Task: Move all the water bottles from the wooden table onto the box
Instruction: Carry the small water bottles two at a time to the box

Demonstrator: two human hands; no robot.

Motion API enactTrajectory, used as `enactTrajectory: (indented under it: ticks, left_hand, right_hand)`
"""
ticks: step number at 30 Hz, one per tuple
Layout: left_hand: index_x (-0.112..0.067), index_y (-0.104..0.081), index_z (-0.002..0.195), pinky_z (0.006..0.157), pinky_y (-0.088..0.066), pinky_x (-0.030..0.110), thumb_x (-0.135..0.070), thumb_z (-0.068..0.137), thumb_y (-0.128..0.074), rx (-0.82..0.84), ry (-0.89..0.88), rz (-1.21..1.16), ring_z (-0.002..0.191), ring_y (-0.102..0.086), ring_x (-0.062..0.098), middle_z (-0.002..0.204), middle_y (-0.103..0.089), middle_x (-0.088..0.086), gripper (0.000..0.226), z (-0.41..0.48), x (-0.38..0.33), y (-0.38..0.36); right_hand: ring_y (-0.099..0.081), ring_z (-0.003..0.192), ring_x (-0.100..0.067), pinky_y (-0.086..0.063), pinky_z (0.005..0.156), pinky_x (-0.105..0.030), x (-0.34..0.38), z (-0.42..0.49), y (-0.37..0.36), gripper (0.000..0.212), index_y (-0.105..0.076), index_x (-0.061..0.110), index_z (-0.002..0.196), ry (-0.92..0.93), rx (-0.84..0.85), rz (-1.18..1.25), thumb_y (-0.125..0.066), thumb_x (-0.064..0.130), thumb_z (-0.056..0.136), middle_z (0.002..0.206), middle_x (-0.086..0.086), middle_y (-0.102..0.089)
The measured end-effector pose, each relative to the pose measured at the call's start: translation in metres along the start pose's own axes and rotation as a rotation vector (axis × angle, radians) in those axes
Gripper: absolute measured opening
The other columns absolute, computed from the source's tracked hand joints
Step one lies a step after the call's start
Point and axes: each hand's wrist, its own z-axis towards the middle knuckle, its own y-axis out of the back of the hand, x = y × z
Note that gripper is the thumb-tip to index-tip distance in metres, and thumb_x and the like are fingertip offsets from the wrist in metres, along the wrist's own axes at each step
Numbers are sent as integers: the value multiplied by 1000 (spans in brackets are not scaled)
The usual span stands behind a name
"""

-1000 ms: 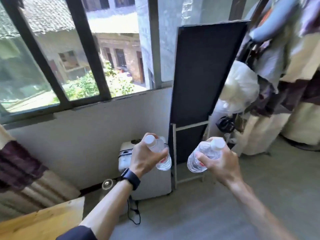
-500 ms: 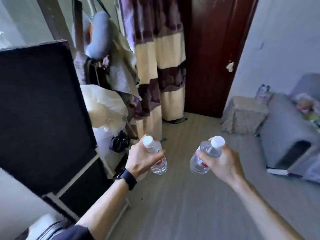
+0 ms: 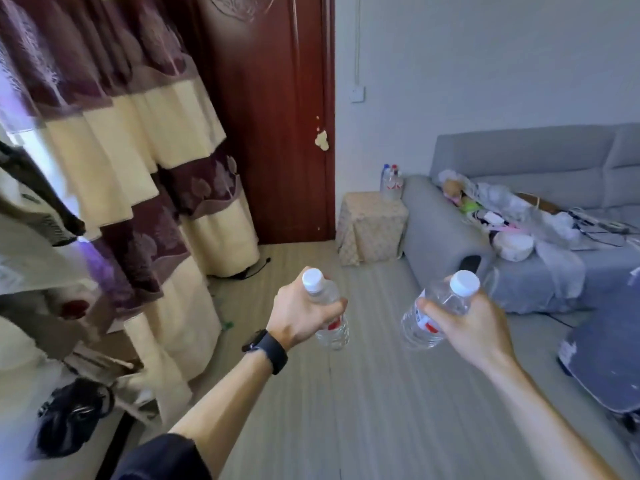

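Mid-carry: the left hand grips a first water bottle and the right hand a second water bottle, both above the floor. Well ahead of both grips stands the cloth-draped box, with delivered bottles already on it. The wooden table is out of view, so I cannot tell how many remain.

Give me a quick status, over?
Left hand grips left bottle, right hand grips right bottle. Covered box ahead beside sofa, bottles already on it. Floor between unobstructed.
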Motion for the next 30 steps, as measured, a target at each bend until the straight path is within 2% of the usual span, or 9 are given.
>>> enactTrajectory:
  ticks: [2,7,11,14,17,22,25,30]
  left_hand:
    - [-32,-54,86,71,-50,21,-51,66,-76,3,9,2,77,-63,-4,77,-68,-19,35,35,-10,-21]
    - [-30,-56,86,68,-46,18,-54,66,-75,17,48,34,79,-63,-2,79,-68,-18,37,113,-18,-65]
    - [-32,-59,87,69,-50,21,-60,63,-73,63,93,69,79,-65,0,80,-70,-17,40,174,-9,-94]
    - [-32,-60,88,72,-53,24,-62,62,-73,93,107,87,80,-65,1,81,-69,-18,41,230,0,-118]
    - [-32,-59,88,76,-55,29,-62,63,-74,115,99,101,81,-66,4,80,-69,-19,42,294,8,-142]
    - [-32,-56,88,79,-57,33,-60,63,-75,144,106,71,81,-66,6,80,-68,-17,42,409,14,-171]
    - [-31,-57,90,79,-57,35,-62,62,-74,166,91,78,81,-66,8,81,-68,-16,44,480,12,-184]
    - [-29,-57,90,79,-56,33,-54,66,-78,212,80,90,84,-66,12,82,-68,-16,40,581,2,-219]
  right_hand:
    - [-67,79,-10,-47,64,-27,-11,40,1,62,-67,18,93,-12,8,2,-65,68,56,75,12,-72]
    - [-66,79,-10,-52,73,-31,-35,133,-2,57,-65,17,92,-29,26,9,-67,62,58,73,12,-71]
    - [-66,82,-11,-52,74,-31,-57,200,-17,62,-65,17,97,-50,47,-6,-67,65,58,76,13,-72]
    - [-65,80,-9,-50,69,-29,-70,253,-31,55,-65,18,95,-72,55,-16,-70,61,61,73,15,-71]
    - [-64,79,-4,-48,67,-28,-79,311,-51,41,-65,18,93,-94,70,-39,-78,49,70,68,24,-69]
    - [-68,85,-10,-56,81,-37,-85,417,-88,61,-66,18,100,-104,91,-54,-67,64,59,75,18,-73]
    - [-68,90,-14,-56,82,-37,-89,474,-98,62,-67,22,101,-118,55,-58,-68,67,58,82,14,-73]
    - [-67,88,-9,-52,80,-31,-106,559,-111,60,-66,22,98,-178,7,-48,-68,65,56,85,15,-73]
